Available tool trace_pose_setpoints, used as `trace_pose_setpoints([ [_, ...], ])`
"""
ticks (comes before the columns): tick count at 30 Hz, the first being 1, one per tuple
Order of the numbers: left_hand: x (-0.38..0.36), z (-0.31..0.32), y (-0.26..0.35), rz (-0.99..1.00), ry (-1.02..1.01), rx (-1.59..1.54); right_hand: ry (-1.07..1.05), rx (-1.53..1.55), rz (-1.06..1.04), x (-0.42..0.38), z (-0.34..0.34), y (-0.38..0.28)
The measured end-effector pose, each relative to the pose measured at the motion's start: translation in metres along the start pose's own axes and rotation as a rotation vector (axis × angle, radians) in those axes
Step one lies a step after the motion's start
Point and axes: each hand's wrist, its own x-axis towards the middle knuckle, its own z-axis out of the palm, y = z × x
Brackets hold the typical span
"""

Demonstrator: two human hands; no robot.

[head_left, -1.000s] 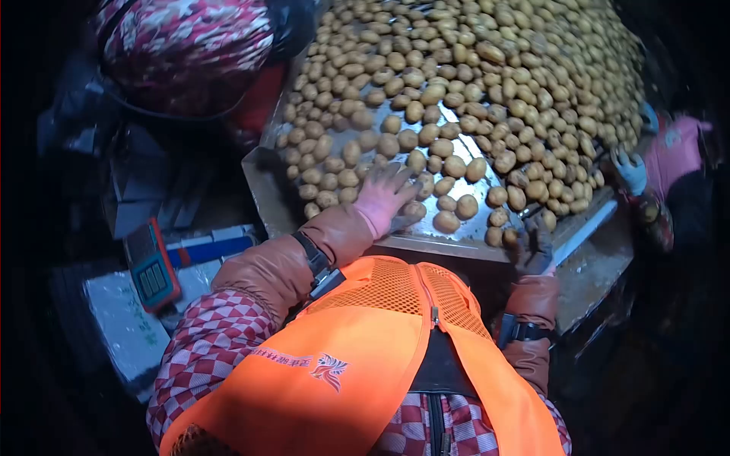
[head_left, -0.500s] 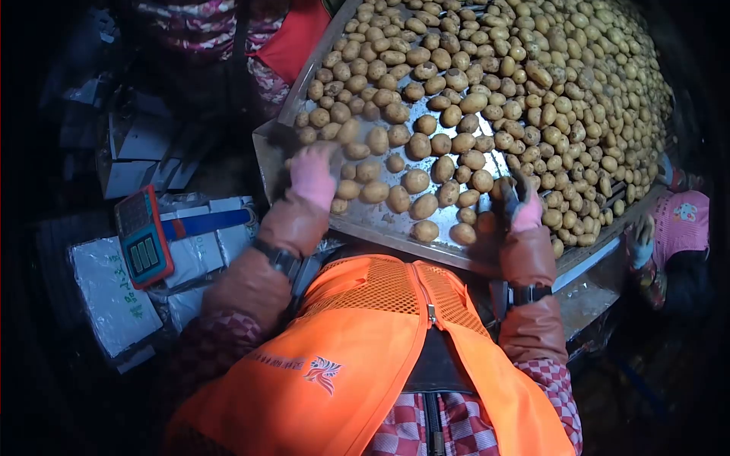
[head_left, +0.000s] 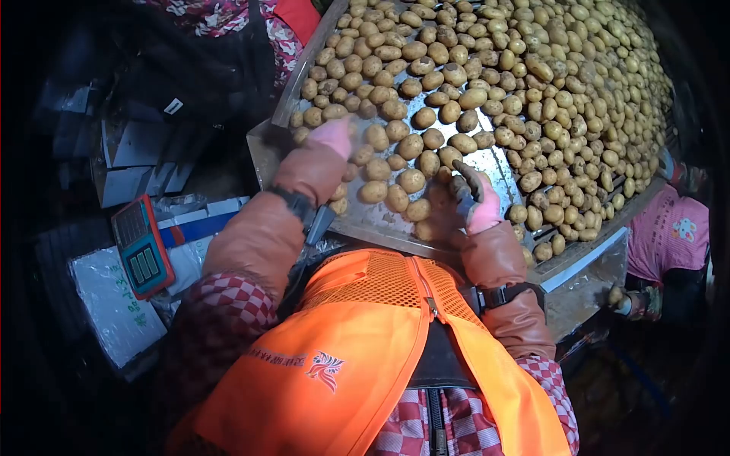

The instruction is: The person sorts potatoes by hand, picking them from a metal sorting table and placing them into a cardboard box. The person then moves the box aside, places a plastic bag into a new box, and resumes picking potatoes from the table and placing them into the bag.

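Pink-gloved, the left hand (head_left: 328, 139) lies flat and open among potatoes (head_left: 411, 180) at the near left corner of the metal sorting counter (head_left: 365, 220), touching them but clasping none. The right hand (head_left: 473, 204), gloved too, rests on the near row with fingers partly curled; whether that grip has closed on a potato cannot be told. More potatoes heap beyond both hands. An orange scale (head_left: 141, 247) sits well left of the left grip.

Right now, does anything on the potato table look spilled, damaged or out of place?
Nothing stands out. The potatoes lie loose on the metal table, none visibly over its edge, and both gloved hands, left and right, rest among them.
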Motion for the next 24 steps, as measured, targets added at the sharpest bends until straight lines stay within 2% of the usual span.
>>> trace_pose_setpoints([
  [1, 0.002, 0.0, 0.003, 0.073, -0.029, -0.105, -0.017, 0.186, 0.086, 0.002, -0.001, -0.004],
  [2, 0.002, 0.005, 0.007, 0.146, -0.063, -0.207, -0.074, 0.295, 0.068, 0.005, -0.001, -0.01],
  [5, -0.014, 0.029, 0.02, 0.341, -0.184, -0.529, -0.2, 1.176, 0.469, -0.007, 0.009, -0.047],
  [6, -0.015, 0.033, 0.023, 0.404, -0.221, -0.641, -0.253, 1.065, 0.401, -0.006, 0.015, -0.03],
  [7, -0.01, 0.015, 0.033, 0.293, -0.172, -0.429, -0.298, 0.955, 0.33, -0.005, 0.021, -0.014],
  [8, 0.002, -0.02, 0.055, 0.186, -0.122, -0.218, -0.316, 0.706, 0.162, -0.003, 0.019, 0.012],
  [9, 0.013, -0.036, 0.069, 0.081, -0.077, -0.012, -0.222, 0.871, 0.257, -0.011, 0.014, 0.014],
  [10, 0.021, -0.031, 0.068, 0.092, -0.099, 0.069, -0.111, 1.036, 0.338, -0.019, 0.008, 0.014],
  [11, 0.029, -0.023, 0.061, 0.104, -0.122, 0.15, -0.085, 1.237, 0.469, -0.025, -0.02, 0.007],
  [12, 0.034, -0.015, 0.053, 0.118, -0.141, 0.233, 0.034, 1.262, 0.458, -0.033, -0.044, 0.013],
  [15, 0.041, 0.017, 0.024, 0.194, -0.009, 0.212, 0.642, 1.163, 0.31, -0.096, -0.14, 0.052],
  [16, 0.041, 0.01, 0.031, 0.133, -0.101, 0.211, 0.808, 1.066, 0.282, -0.125, -0.18, 0.08],
  [18, 0.045, 0.012, 0.033, 0.164, -0.109, 0.226, 0.909, 0.84, 0.325, -0.207, -0.279, 0.209],
  [19, 0.048, 0.013, 0.032, 0.177, -0.112, 0.234, 1.109, 0.442, 0.396, -0.222, -0.299, 0.222],
  [21, 0.062, 0.028, 0.028, 0.211, -0.107, 0.341, 1.163, 0.649, 0.345, -0.228, -0.312, 0.247],
  [22, 0.065, 0.033, 0.028, 0.229, -0.105, 0.393, 1.119, 0.567, 0.31, -0.221, -0.299, 0.241],
  [23, 0.06, 0.026, 0.032, 0.17, -0.115, 0.307, 1.078, 0.486, 0.272, -0.212, -0.283, 0.23],
  [24, 0.051, 0.011, 0.039, 0.11, -0.123, 0.221, 0.957, 0.226, 0.225, -0.172, -0.229, 0.17],
])
